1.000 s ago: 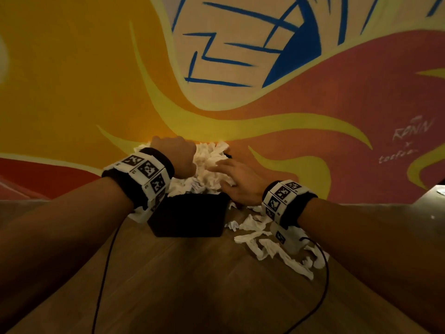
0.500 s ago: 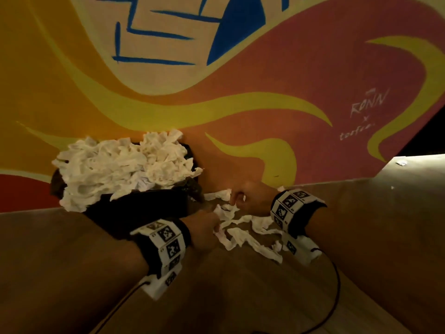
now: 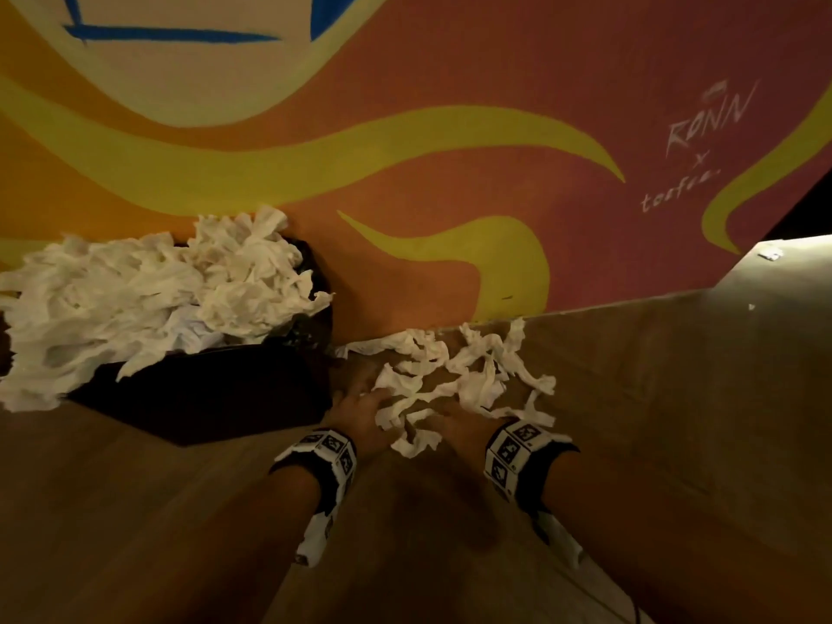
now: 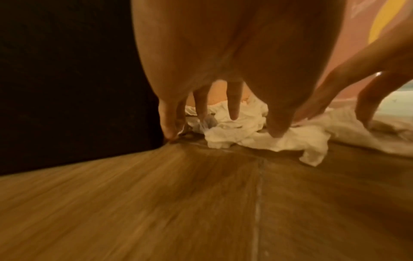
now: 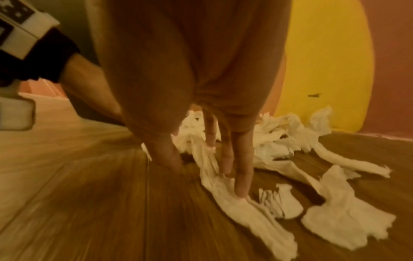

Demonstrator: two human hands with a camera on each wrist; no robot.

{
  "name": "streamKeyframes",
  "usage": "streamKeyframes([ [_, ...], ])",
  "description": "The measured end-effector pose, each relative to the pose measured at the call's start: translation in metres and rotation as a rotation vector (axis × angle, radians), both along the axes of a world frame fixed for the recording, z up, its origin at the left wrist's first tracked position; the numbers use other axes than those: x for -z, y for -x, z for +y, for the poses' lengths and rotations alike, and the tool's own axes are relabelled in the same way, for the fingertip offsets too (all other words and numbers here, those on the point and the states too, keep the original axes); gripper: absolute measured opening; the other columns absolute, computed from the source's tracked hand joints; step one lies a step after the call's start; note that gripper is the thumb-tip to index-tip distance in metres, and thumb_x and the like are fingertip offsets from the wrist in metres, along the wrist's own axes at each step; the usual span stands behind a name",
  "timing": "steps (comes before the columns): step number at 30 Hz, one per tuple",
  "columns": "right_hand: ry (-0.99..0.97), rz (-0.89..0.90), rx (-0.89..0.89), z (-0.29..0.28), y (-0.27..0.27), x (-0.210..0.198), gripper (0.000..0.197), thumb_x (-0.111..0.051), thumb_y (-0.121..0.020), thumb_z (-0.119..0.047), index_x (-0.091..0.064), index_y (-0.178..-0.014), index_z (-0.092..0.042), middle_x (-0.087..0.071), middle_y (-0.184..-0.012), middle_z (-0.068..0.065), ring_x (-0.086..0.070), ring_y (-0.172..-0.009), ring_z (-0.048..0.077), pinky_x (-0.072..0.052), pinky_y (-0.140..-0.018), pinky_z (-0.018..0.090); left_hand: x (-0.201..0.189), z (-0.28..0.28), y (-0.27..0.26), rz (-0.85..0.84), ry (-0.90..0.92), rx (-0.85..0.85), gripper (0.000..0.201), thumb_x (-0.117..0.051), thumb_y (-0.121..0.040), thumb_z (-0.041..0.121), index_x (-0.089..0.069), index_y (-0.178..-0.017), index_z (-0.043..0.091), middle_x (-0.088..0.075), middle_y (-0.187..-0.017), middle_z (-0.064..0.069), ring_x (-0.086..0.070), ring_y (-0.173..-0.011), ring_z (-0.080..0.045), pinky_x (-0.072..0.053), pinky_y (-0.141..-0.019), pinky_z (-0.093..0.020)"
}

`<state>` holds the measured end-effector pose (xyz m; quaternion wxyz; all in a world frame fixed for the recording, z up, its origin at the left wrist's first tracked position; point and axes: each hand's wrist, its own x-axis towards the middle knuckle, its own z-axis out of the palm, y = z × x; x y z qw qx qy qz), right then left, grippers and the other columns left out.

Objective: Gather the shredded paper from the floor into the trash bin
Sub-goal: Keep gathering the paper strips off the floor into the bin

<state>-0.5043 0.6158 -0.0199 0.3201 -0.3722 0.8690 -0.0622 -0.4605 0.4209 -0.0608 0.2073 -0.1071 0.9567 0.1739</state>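
Since half a second ago you're pulling both hands nearer to you: the left hand (image 3: 360, 409) is sitting at the scatter's 8 o'clock edge instead of reaching into it, and the right hand (image 3: 454, 432) is coming off the wall to the 6 o'clock edge. Both are lying spread and flat, fingers (image 5: 242, 178) pressing strips down, gripping nothing yet. The shredded paper on the floor (image 3: 463, 376) is lying against the mural wall (image 3: 495, 128), at 3 o'clock of the trash bin (image 3: 211, 394). The bin is heaped, with paper (image 3: 148, 299) hanging over the rim. Risk: you're adding to an overfull pile, so strips may slide back off, and a loose scoop may drop pieces.
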Motion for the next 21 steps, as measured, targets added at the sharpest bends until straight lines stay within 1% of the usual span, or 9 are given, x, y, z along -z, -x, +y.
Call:
streamKeyframes([
  [3,0.007,0.037,0.035,0.003,0.0,0.021,0.051,-0.04,-0.1,-0.04,-0.029,-0.148,-0.027,-0.021,-0.157,0.002,-0.02,-0.143,0.029,-0.019,-0.116,0.042,0.002,0.008,-0.006,0.009,0.031,0.026,0.053,-0.061,-0.084,0.051,-0.048,-0.133,0.035,-0.025,-0.15,-0.003,-0.028,-0.137,-0.028,-0.032,-0.111,-0.043],
  [5,0.058,0.015,0.089,0.009,0.0,0.028,0.043,-0.045,-0.098,-0.033,-0.044,-0.14,-0.024,-0.041,-0.146,0.005,-0.039,-0.133,0.027,-0.032,-0.112,0.041,0.007,0.015,-0.012,0.051,-0.006,0.004,0.037,-0.061,-0.089,0.039,-0.055,-0.124,0.03,-0.036,-0.141,-0.003,-0.038,-0.129,-0.022,-0.036,-0.104,-0.03],
  [7,0.069,-0.127,0.184,0.012,0.002,0.027,0.033,-0.047,-0.097,-0.021,-0.056,-0.129,-0.015,-0.055,-0.131,0.01,-0.053,-0.119,0.028,-0.042,-0.104,0.039,0.01,0.023,-0.017,0.079,-0.095,-0.033,0.028,-0.055,-0.095,0.024,-0.058,-0.122,0.022,-0.04,-0.138,-0.004,-0.042,-0.125,-0.021,-0.034,-0.098,-0.023],
  [9,0.001,-0.17,0.257,0.017,0.005,0.021,0.029,-0.046,-0.098,-0.015,-0.059,-0.124,-0.008,-0.059,-0.124,0.013,-0.056,-0.113,0.027,-0.045,-0.097,0.032,0.01,0.027,-0.02,0.128,-0.159,-0.071,0.028,-0.047,-0.097,0.016,-0.059,-0.122,0.018,-0.044,-0.136,-0.005,-0.043,-0.124,-0.022,-0.033,-0.099,-0.025],
  [11,0.021,-0.104,0.249,0.024,0.009,0.016,0.03,-0.046,-0.099,-0.023,-0.059,-0.12,-0.006,-0.058,-0.121,0.012,-0.055,-0.111,0.025,-0.041,-0.086,0.025,0.007,0.027,-0.022,0.19,-0.244,-0.118,0.027,-0.043,-0.097,0.01,-0.061,-0.118,0.015,-0.052,-0.13,-0.007,-0.048,-0.12,-0.023,-0.035,-0.099,-0.026],
  [14,0.075,0.031,0.152,0.03,0.012,0.013,0.038,-0.043,-0.1,-0.035,-0.053,-0.124,-0.007,-0.052,-0.121,0.013,-0.049,-0.114,0.027,-0.036,-0.088,0.028,0.005,0.029,-0.024,0.32,-0.4,-0.132,0.027,-0.043,-0.093,0.0,-0.061,-0.107,0.015,-0.058,-0.116,-0.003,-0.054,-0.111,-0.02,-0.039,-0.089,-0.021],
  [16,0.214,0.078,0.168,0.032,0.015,0.012,0.034,-0.042,-0.101,-0.031,-0.053,-0.119,-0.004,-0.051,-0.113,0.01,-0.049,-0.105,0.026,-0.035,-0.087,0.027,0.006,0.035,-0.024,0.338,-0.471,-0.11,0.025,-0.045,-0.094,0.004,-0.058,-0.111,0.018,-0.052,-0.117,0.002,-0.053,-0.11,-0.018,-0.039,-0.087,-0.019],
  [18,0.377,0.157,0.235,0.032,0.019,0.01,0.028,-0.039,-0.101,-0.028,-0.054,-0.104,-0.004,-0.044,-0.1,0.003,-0.046,-0.088,0.019,-0.037,-0.084,0.027,0.006,0.043,-0.024,0.241,-0.478,-0.056,0.032,-0.048,-0.096,0.027,-0.05,-0.128,0.026,-0.043,-0.125,0.005,-0.047,-0.115,-0.017,-0.042,-0.096,-0.029],
  [21,0.484,0.244,0.33,0.034,0.028,0.008,0.027,-0.039,-0.102,-0.028,-0.051,-0.087,-0.009,-0.037,-0.091,-0.003,-0.038,-0.079,0.01,-0.03,-0.077,0.02,0.013,0.054,-0.02,0.12,-0.262,0.106,0.05,-0.045,-0.092,0.055,-0.041,-0.137,0.035,-0.041,-0.131,0.004,-0.041,-0.121,-0.018,-0.036,-0.106,-0.04],
])
